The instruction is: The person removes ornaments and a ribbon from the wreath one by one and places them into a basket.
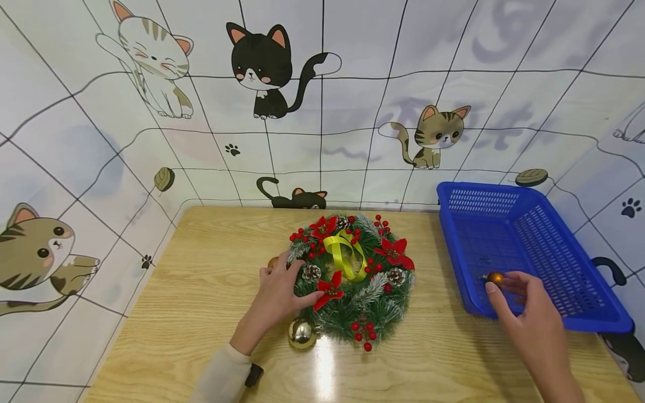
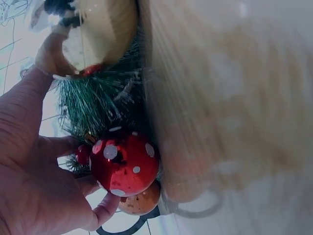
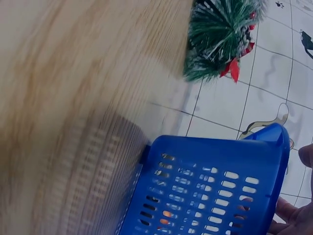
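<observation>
A green Christmas wreath with red poinsettias, berries, pinecones and a yellow ribbon lies on the table. My left hand grips its left side, the thumb by a red flower. Close to those fingers, in the left wrist view, is a red ball ornament with white dots; an orange ball sits behind it. A gold ball ornament rests at the wreath's front left. Over the near left part of a blue basket, my right hand pinches a small orange ball ornament.
The wooden table meets a cloth backdrop printed with cats at the back and sides. The basket stands at the table's right, its slotted side close to the right wrist camera. Bare wood lies between wreath and basket.
</observation>
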`<action>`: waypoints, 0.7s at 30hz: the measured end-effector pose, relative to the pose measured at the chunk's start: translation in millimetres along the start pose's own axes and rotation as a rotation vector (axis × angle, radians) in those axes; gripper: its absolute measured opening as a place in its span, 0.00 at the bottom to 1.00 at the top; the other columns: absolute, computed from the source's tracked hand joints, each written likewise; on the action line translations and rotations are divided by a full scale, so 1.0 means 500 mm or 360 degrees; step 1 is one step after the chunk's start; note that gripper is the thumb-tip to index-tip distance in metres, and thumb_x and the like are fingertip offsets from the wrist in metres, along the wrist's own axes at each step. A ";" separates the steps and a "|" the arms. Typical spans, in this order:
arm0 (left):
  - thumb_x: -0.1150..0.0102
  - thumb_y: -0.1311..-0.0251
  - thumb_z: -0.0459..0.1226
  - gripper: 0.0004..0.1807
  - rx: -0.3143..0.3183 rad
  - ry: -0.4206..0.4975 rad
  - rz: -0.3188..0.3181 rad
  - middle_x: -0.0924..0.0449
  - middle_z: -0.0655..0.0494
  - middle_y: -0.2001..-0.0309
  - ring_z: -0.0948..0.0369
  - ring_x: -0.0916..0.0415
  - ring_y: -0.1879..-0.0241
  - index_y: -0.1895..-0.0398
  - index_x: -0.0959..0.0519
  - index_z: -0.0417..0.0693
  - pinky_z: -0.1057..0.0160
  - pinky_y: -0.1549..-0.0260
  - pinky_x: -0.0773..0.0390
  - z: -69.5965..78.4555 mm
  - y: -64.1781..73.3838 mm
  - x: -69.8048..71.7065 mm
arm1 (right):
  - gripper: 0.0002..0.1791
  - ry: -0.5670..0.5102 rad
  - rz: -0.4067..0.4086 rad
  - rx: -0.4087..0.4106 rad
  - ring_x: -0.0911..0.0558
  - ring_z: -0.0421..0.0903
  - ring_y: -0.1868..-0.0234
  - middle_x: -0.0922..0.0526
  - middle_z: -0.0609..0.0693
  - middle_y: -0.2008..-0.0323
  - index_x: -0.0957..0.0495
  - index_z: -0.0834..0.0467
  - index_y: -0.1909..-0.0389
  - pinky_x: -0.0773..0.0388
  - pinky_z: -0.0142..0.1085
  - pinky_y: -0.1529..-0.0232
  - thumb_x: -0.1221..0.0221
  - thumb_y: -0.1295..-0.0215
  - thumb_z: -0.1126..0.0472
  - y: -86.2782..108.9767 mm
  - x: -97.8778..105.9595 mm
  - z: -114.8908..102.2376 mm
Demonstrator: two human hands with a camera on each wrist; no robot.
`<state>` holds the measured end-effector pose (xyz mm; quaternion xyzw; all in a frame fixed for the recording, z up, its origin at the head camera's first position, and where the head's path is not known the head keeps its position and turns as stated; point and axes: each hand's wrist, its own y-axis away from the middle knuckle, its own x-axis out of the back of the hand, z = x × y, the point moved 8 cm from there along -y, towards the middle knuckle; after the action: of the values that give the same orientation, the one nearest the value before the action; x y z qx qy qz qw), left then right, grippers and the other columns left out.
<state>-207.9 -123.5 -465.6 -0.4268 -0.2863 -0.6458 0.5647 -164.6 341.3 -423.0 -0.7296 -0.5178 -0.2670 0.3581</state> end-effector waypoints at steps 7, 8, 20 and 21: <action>0.24 0.38 0.63 0.45 0.0033 -0.0001 0.0004 0.36 0.30 0.24 0.38 0.24 0.35 0.30 0.22 0.41 0.34 0.45 0.36 0.006 0.004 -0.009 | 0.31 -0.0054 0.0056 0.0059 0.22 0.60 0.43 0.19 0.64 0.40 0.29 0.66 0.31 0.37 0.20 0.53 0.35 0.20 0.48 0.007 -0.001 -0.012; 0.24 0.38 0.63 0.45 0.0040 0.0004 0.0004 0.37 0.30 0.23 0.38 0.23 0.35 0.30 0.22 0.41 0.34 0.44 0.37 0.005 0.004 -0.010 | 0.31 -0.0061 0.0060 0.0063 0.23 0.59 0.43 0.19 0.64 0.40 0.29 0.66 0.31 0.37 0.20 0.52 0.35 0.20 0.48 0.007 0.000 -0.013; 0.21 0.39 0.58 0.40 -0.0008 0.0013 0.0083 0.57 0.39 0.12 0.37 0.23 0.36 0.38 0.20 0.35 0.29 0.44 0.33 0.019 0.011 0.000 | 0.29 -0.0107 0.0148 0.0100 0.23 0.45 0.41 0.18 0.61 0.40 0.27 0.65 0.32 0.38 0.17 0.49 0.34 0.21 0.51 0.028 0.007 -0.033; 0.21 0.39 0.58 0.40 -0.0010 0.0009 0.0084 0.56 0.40 0.12 0.37 0.22 0.37 0.38 0.20 0.35 0.30 0.45 0.33 0.020 0.012 0.001 | 0.28 -0.0126 0.0174 0.0108 0.24 0.39 0.42 0.18 0.60 0.40 0.27 0.65 0.32 0.38 0.17 0.49 0.33 0.22 0.52 0.030 0.009 -0.034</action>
<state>-200.0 -116.2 -461.2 -0.4343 -0.2713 -0.6327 0.5809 -149.1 327.1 -412.7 -0.7542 -0.4997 -0.2004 0.3759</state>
